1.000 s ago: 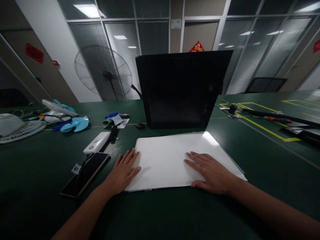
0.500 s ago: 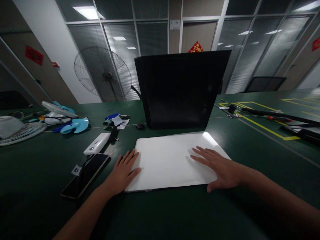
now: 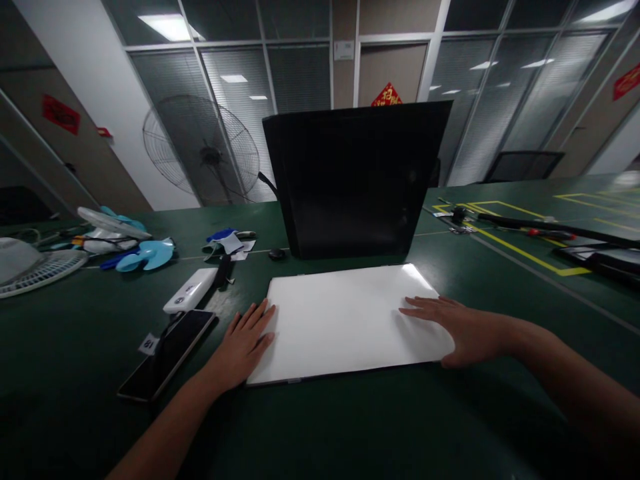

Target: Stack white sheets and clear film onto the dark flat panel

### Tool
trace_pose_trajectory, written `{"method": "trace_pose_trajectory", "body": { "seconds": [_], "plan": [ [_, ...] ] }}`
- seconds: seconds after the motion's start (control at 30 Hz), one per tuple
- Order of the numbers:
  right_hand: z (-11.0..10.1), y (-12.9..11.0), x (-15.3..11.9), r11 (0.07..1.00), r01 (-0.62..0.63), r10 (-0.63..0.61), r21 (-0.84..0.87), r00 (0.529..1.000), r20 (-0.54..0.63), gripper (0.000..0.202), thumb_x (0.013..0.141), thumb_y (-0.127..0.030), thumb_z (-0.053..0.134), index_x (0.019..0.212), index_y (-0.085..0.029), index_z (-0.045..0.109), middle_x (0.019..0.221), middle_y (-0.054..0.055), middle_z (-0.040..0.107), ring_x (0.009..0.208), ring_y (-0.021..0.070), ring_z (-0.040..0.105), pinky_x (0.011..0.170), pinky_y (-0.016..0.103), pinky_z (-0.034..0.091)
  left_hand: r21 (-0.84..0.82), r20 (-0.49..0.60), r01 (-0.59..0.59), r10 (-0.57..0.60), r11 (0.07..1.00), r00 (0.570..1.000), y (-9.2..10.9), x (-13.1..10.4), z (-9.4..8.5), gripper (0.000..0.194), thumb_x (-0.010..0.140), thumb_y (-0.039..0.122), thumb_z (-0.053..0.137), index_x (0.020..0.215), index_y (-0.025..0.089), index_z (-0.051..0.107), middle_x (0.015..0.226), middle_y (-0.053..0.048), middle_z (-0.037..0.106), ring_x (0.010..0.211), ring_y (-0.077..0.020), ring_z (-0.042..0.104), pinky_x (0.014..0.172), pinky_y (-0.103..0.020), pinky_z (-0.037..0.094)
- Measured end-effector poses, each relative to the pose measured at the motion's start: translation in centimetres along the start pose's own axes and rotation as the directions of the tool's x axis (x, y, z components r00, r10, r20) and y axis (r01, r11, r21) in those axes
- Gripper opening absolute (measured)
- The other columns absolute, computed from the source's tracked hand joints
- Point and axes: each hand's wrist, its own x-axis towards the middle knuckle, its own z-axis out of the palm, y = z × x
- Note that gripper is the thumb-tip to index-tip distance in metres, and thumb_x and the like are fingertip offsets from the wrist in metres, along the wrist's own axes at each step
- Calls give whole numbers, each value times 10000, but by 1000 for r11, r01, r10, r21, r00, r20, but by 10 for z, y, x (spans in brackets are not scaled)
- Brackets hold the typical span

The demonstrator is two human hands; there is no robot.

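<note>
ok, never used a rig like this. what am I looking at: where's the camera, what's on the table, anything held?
There's no machine here, just one person's bare hands. A single camera worn on the head looks forward and down at them.

The left hand rests on the left edge of a white rectangular panel, which lies on a green table. The right hand spreads over its right edge; how firmly it touches is hard to tell. Both hands are open, gripping nothing.

Behind the panel stands a large black object. To its left lie a phone, a white device and light-blue blades.
</note>
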Motion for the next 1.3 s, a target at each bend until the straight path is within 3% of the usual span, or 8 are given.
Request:
{"method": "trace_pose_trajectory", "body": {
  "seconds": [0.17,0.3,0.57,0.67,0.77,0.9,1.13,1.3],
  "plan": [
    [-4,8,-4,998,-28,29,58,999,-24,1047,679,-499,844,1596,-366,355,1661,69,275,1487,438,300,1170,716,282,7,51,23,-23,1000,998,4,1,-4,635,1073,554,254,1643,275,227,1711,-43,146,1569,-317,168,1242,-610,193],
    [-11,8,-6,998,-28,27,51,1000,15,1037,699,-497,843,1597,-400,334,1675,44,240,1506,427,262,1172,715,279,3,62,23,-24,1000,998,7,1,-9,651,1065,571,275,1640,267,244,1712,-48,155,1568,-326,173,1243,-613,191],
    [-4,-54,19,978,195,-194,67,981,-23,1041,763,-673,766,1623,-391,252,1707,38,54,1546,426,9,1194,748,51,22,28,10,-10,1000,1000,8,1,-9,614,1057,521,348,1614,263,323,1700,-69,235,1552,-325,244,1241,-600,219],
    [12,-71,32,951,301,-298,73,953,-56,966,825,-651,724,1625,-368,261,1705,47,71,1558,384,52,1224,694,7,32,32,9,-10,999,999,9,1,-8,604,1063,505,336,1612,254,324,1702,-76,230,1554,-326,238,1238,-604,221],
    [23,-74,38,933,357,-349,30,925,-147,795,908,-570,670,1600,-356,341,1689,54,187,1553,334,170,1250,646,87,33,28,16,-17,999,999,9,1,-7,600,1064,498,336,1613,258,321,1705,-72,226,1559,-326,219,1237,-606,218],
    [27,-73,38,850,482,-525,-215,810,-262,574,939,-441,666,1473,-273,539,1597,81,412,1496,293,339,1224,577,289,9,40,23,-24,1000,999,11,0,-9,598,1057,479,355,1609,250,327,1705,-75,226,1562,-327,211,1238,-613,204],
    [29,-95,34,566,583,-817,-583,494,-298,204,964,-166,581,1136,-126,683,1175,102,706,1071,209,653,912,401,555,-89,65,21,-15,996,998,6,-2,-19,559,1081,452,273,1607,275,334,1701,-41,239,1563,-303,216,1240,-613,198],
    [25,-100,28,496,556,-859,-667,426,-283,127,961,-124,576,1031,-115,682,1023,97,710,912,186,657,699,321,543,-173,38,-16,23,985,999,-9,-3,-22,578,1015,200,291,1582,251,394,1663,-21,345,1543,-241,287,1256,-538,239]
  ]
}}
